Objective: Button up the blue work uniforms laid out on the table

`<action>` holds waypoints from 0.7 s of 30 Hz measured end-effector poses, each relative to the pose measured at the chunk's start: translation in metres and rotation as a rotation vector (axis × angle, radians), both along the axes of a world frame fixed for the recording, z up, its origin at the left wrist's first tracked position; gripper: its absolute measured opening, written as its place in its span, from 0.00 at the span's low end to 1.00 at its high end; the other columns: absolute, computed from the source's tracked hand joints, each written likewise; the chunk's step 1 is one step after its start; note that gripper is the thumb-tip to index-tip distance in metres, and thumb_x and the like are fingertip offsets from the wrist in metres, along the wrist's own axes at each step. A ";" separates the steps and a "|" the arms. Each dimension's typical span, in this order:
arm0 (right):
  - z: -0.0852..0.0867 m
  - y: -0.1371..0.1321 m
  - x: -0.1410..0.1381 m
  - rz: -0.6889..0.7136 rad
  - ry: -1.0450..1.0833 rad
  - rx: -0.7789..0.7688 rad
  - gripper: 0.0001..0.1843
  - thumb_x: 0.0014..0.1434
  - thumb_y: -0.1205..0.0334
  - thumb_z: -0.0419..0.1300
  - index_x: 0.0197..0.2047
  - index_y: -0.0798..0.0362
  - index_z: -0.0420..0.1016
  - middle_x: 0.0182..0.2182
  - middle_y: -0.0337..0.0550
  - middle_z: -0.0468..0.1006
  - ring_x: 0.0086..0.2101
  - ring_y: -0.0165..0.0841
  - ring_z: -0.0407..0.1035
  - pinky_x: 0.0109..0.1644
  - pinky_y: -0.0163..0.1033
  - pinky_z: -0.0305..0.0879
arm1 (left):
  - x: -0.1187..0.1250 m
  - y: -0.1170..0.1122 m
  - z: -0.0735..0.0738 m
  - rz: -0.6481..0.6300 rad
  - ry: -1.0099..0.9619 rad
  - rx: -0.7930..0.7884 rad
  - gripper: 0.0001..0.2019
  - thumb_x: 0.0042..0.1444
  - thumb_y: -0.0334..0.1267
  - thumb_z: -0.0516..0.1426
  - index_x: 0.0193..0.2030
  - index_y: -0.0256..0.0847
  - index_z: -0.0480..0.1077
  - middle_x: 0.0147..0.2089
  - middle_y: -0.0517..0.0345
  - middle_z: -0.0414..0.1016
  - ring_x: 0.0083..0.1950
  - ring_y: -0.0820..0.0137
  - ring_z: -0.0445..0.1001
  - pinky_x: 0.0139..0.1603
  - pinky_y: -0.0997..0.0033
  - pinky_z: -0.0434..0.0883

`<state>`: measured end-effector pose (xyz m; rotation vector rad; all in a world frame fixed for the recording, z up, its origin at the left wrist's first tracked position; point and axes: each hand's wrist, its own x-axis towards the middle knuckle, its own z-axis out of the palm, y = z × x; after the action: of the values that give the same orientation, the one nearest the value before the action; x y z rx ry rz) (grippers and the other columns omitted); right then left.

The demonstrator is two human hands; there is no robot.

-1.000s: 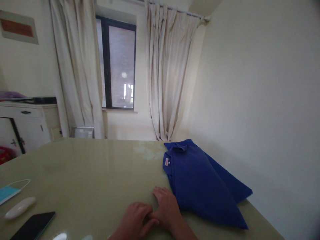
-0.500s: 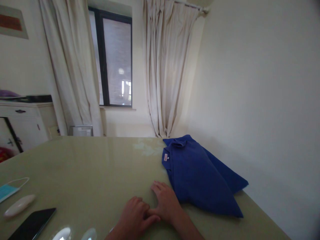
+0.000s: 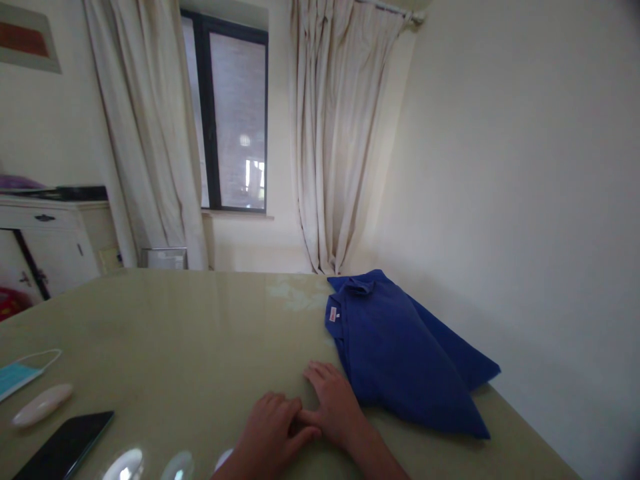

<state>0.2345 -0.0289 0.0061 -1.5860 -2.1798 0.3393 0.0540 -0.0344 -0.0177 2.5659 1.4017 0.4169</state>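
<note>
My left hand [image 3: 270, 430] rests palm down on the table at the lower middle, thumb apart from its loosely bent fingers, holding nothing I can see. Beside it lies my right hand [image 3: 334, 403], its fingers stretched out on the tabletop. The right thumb reaches into the gap between the left thumb and forefinger, so the hands touch. Just right of my right hand is a folded blue collared garment [image 3: 400, 347], a small white label inside its collar. One pointed part of it spreads toward the wall.
On the glossy green table [image 3: 200, 333] at the left lie a blue face mask [image 3: 20, 379], a pale oval object [image 3: 44, 405] and a dark phone [image 3: 65, 447]. Shiny round spots [image 3: 125, 463] show at the near edge. A white wall [image 3: 525, 200] borders the right side.
The view has shifted very slightly. Both hands and the blue garment stay in place on the table.
</note>
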 end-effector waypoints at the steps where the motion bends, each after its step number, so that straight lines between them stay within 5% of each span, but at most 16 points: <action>1: 0.000 0.000 0.000 0.002 -0.001 0.004 0.31 0.57 0.45 0.66 0.59 0.52 0.76 0.62 0.50 0.74 0.61 0.45 0.65 0.69 0.45 0.56 | 0.000 0.000 -0.001 0.001 -0.002 0.000 0.19 0.61 0.58 0.60 0.38 0.43 0.77 0.39 0.52 0.80 0.43 0.57 0.75 0.45 0.62 0.65; 10: -0.004 0.001 0.001 0.002 -0.019 0.008 0.29 0.58 0.45 0.65 0.59 0.50 0.75 0.61 0.49 0.73 0.60 0.44 0.64 0.68 0.43 0.56 | 0.001 0.002 -0.023 -0.003 -0.079 0.123 0.13 0.58 0.51 0.61 0.36 0.44 0.75 0.37 0.53 0.78 0.41 0.57 0.74 0.45 0.59 0.66; 21: -0.009 0.001 0.001 -0.009 0.050 0.024 0.29 0.55 0.49 0.67 0.58 0.50 0.75 0.60 0.48 0.73 0.60 0.43 0.64 0.68 0.43 0.55 | 0.002 0.000 -0.021 -0.012 -0.107 0.132 0.05 0.57 0.42 0.59 0.35 0.45 0.73 0.35 0.54 0.77 0.40 0.57 0.74 0.45 0.58 0.67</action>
<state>0.2358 -0.0276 -0.0026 -1.5575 -2.1309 0.3449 0.0562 -0.0344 -0.0384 2.6094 1.3633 0.6552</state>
